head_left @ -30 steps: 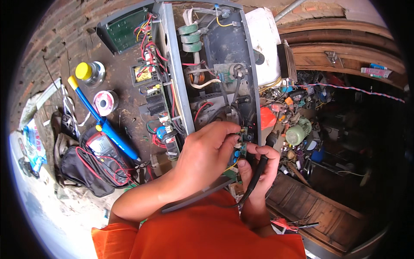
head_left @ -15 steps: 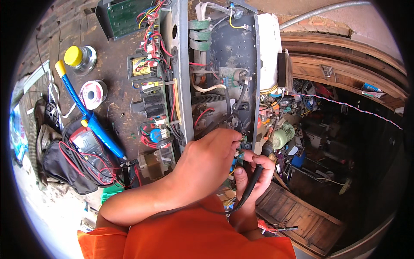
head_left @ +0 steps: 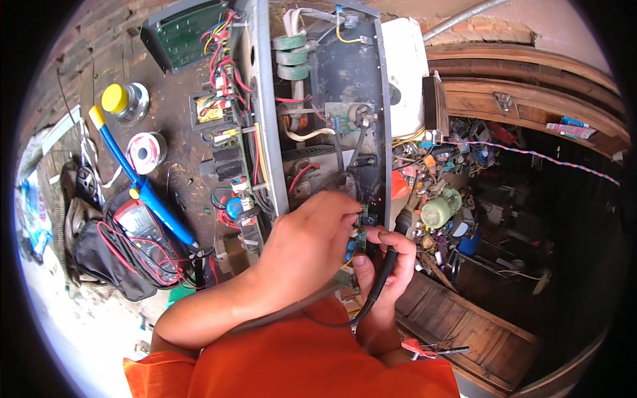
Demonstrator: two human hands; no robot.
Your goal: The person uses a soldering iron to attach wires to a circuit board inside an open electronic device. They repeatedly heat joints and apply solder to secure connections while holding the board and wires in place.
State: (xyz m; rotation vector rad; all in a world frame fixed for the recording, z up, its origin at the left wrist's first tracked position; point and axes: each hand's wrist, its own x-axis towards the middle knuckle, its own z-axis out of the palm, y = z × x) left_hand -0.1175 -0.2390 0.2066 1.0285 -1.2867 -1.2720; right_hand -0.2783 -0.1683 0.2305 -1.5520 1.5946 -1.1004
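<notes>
An opened grey metal equipment case (head_left: 264, 126), full of wiring and boards, stands in front of me. At its near end is a small green circuit board (head_left: 362, 233) with blue components. My left hand (head_left: 312, 232) is closed, its fingertips pinching the board's upper end; the exact grip is partly hidden. My right hand (head_left: 393, 265) wraps round the black handle of a soldering iron (head_left: 382, 272), whose tip side points up and away from the board. The right thumb and forefinger lie beside the board's right edge. The iron's cable loops across my lap.
On the worn bench at left are a blue desoldering pump (head_left: 156, 207), a solder spool (head_left: 146, 153), a yellow-capped jar (head_left: 126, 103) and a multimeter (head_left: 142, 229) with red and black leads. At right, a green motor (head_left: 441, 207) lies among clutter beside an open wooden drawer (head_left: 464, 312).
The whole view has shifted slightly, so the case appears further left. Both hands keep their places at the board, and the soldering iron has tilted a little.
</notes>
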